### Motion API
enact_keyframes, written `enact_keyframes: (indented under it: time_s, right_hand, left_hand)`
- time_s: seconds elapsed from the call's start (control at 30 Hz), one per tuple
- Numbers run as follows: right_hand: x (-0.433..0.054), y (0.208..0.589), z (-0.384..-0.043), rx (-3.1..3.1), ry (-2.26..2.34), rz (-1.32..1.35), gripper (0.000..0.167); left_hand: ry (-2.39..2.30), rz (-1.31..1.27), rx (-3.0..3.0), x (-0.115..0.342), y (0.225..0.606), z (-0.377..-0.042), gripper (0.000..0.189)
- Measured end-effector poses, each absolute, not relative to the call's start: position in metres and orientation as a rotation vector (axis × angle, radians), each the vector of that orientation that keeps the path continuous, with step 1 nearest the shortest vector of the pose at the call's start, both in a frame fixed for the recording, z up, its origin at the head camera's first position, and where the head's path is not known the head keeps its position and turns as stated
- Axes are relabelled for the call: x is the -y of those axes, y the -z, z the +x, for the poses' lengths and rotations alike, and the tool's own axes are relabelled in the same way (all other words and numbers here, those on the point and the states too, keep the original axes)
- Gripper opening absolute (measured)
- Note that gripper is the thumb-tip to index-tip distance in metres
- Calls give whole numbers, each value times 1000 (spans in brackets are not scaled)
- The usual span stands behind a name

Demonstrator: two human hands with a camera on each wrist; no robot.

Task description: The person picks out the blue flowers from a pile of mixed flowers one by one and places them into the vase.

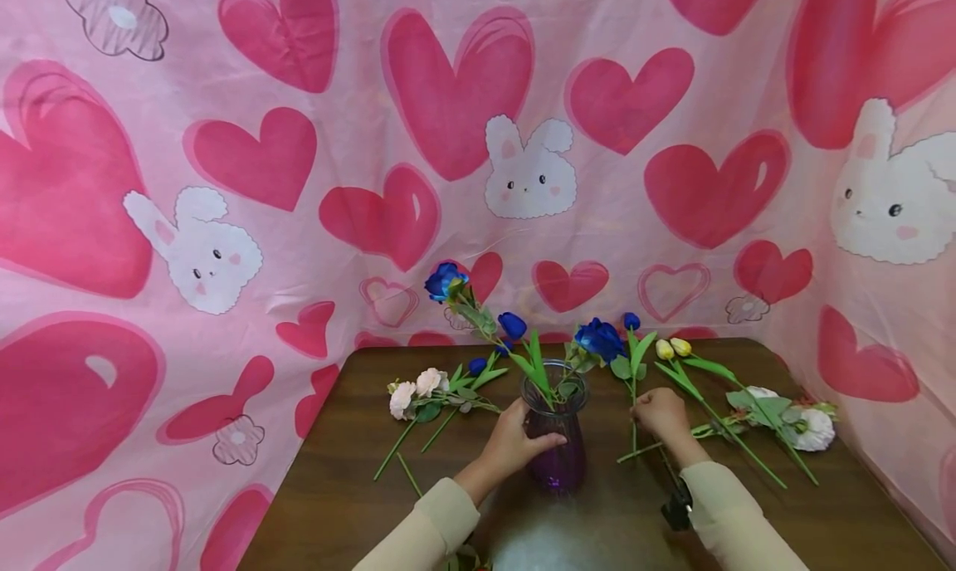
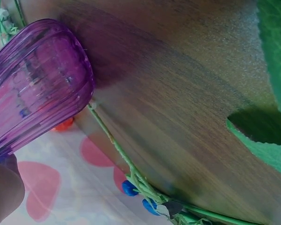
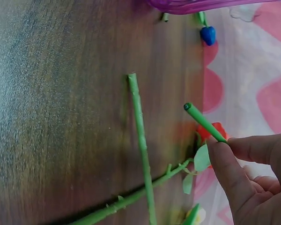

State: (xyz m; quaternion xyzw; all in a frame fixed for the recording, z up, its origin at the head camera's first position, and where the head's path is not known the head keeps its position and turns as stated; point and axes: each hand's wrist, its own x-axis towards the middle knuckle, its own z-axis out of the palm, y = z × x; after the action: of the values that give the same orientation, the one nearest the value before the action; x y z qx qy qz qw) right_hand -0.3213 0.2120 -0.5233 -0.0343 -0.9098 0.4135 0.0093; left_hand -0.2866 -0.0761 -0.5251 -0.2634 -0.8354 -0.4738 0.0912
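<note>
A purple glass vase (image 1: 558,465) stands upright near the middle of the table, and my left hand (image 1: 514,443) grips its side with the thumb across the front. Two large blue flowers (image 1: 600,339) and a blue tulip (image 1: 512,325) rise from its mouth. To the right of the vase, my right hand (image 1: 661,413) pinches the green stem of another blue tulip (image 1: 631,321). The right wrist view shows the stem's cut end (image 3: 203,121) sticking out past thumb and forefinger. The left wrist view has the vase's ribbed base (image 2: 61,70) and little of the hand.
Pale pink flowers (image 1: 415,391) and a blue tulip (image 1: 477,366) lie left of the vase. Yellow tulips (image 1: 672,348) and white flowers (image 1: 812,429) lie at the right. A loose stem (image 3: 140,140) crosses another on the wooden table (image 1: 336,505). A heart-print cloth (image 1: 448,239) hangs behind.
</note>
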Motion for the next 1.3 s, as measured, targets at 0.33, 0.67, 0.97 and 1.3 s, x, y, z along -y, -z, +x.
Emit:
enact_keyframes:
  time_s: [0.33, 0.67, 0.97, 1.3]
  right_hand:
    - [-215, 505, -303, 2778, -1276, -132, 16]
    - [-214, 468, -292, 2655, -1163, -79, 25]
    - [-205, 424, -282, 2496, -1119, -19, 25]
    - [-198, 385, -262, 2368, -1076, 88, 17]
  left_hand:
    - [1398, -822, 2447, 76, 523, -287, 67]
    - [1382, -818, 2455, 78, 523, -285, 66]
    - [1410, -813, 2467, 77, 521, -287, 66]
    - [1456, -811, 2510, 80, 514, -284, 68]
